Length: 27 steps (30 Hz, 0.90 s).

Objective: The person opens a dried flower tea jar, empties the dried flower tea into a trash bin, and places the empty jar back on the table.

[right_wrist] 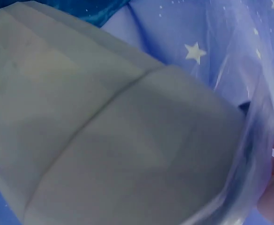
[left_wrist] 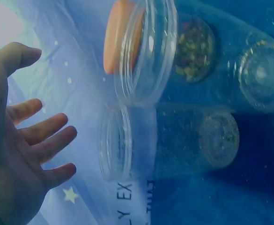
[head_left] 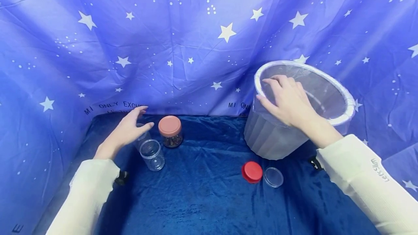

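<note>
My left hand [head_left: 130,126], fingers spread and holding nothing, hovers by two clear plastic jars without lids. In the head view it partly hides the rear clear jar [left_wrist: 169,143]; the front clear jar [head_left: 152,155] stands nearer me. Right of them is a jar with an orange-pink lid [head_left: 169,126] and dark mixed bits inside. Over the mouth of a grey-white trash bin [head_left: 275,133] lined with a clear bag, my right hand [head_left: 289,99] has loosely bent fingers. Nothing shows in its grasp, and whether it touches the bag is unclear.
A red lid [head_left: 253,172] and a clear round lid [head_left: 273,177] lie side by side in front of the bin. Dark blue cloth [head_left: 196,198] covers the table. A starry blue-purple curtain [head_left: 183,46] hangs behind and at the sides.
</note>
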Each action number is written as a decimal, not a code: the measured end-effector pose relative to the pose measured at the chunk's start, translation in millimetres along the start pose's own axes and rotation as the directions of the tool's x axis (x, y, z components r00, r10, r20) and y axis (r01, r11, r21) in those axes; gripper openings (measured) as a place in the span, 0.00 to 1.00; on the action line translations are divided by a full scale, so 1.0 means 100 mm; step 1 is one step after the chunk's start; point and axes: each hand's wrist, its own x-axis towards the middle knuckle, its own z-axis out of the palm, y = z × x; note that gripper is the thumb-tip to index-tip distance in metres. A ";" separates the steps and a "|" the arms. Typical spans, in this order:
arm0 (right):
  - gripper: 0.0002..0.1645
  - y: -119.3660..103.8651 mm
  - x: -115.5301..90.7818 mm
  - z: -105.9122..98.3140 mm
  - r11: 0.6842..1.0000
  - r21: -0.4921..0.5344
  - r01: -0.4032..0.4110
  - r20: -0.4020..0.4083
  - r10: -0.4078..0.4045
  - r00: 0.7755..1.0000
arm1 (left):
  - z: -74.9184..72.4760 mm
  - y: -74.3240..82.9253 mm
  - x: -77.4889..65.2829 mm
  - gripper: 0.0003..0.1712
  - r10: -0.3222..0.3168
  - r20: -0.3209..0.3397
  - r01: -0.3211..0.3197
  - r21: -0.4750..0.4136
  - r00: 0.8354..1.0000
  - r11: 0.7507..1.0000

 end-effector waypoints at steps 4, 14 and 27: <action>0.32 -0.09 -0.03 0.12 0.992 -0.042 0.115 -0.068 -0.118 0.991 | 0.06 0.08 0.04 0.44 0.011 0.051 -0.014 0.060 0.999 0.998; 0.34 -0.28 -0.09 0.44 0.920 -0.179 0.347 -0.106 -0.369 0.923 | 0.30 0.31 0.09 0.46 -0.007 0.053 -0.011 0.332 0.999 0.943; 0.32 -0.45 -0.26 0.81 0.879 -0.191 0.437 0.055 -0.435 0.899 | 0.53 0.46 0.16 0.53 -0.188 0.068 0.146 0.400 0.980 0.905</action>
